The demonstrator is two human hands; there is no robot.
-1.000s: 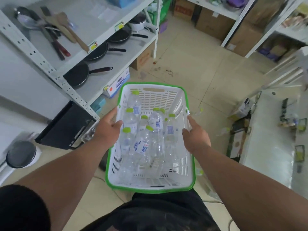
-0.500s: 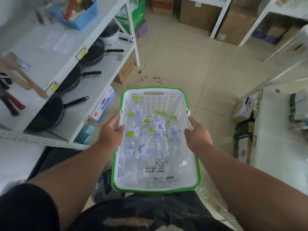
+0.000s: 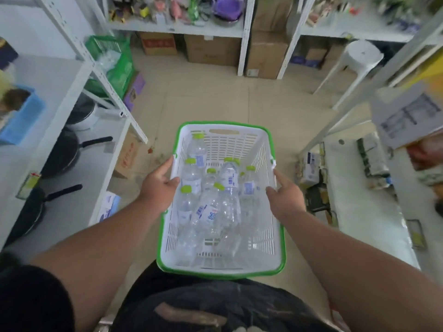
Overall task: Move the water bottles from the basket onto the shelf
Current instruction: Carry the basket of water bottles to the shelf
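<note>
Water bottles point(image 3: 215, 195): a loose heap of clear ones with green caps, some lying flat, some leaning, all inside the basket at the centre of my view. None sits on a shelf yet.
Basket point(image 3: 268, 149): white slatted plastic with a green rim, held out level in front of my waist, its far end pointing to 12 o'clock.
Left hand point(image 3: 159, 188): I clasp the basket's left rim at 9 o'clock, thumb hooked over the edge, fingers under and outside the wall.
Right hand point(image 3: 285, 196): I clasp the right rim at 3 o'clock in the same way, forefinger laid along the edge.
Step in hand: carrying, I judge; both hands are busy with the basket, so no bottle can be lifted out yet.
Shelf at 3 o'clock point(image 3: 364, 212): a low pale surface with a bare stretch near me, a few packets farther along.
Shelf at 9 o'clock point(image 3: 79, 178): holds frying pans point(image 3: 60, 152) with dark handles, a white pot behind them.
Farther off at 12 o'clock: cardboard boxes point(image 3: 213, 50) under another shelf; a white stool point(image 3: 359, 56) at 1 o'clock.
Next move: I expect to need a resting place for the basket to free one hand, then to take a top bottle by its body.
Caution: the heap looks unsteady; pulling a low bottle would likely roll the others.
</note>
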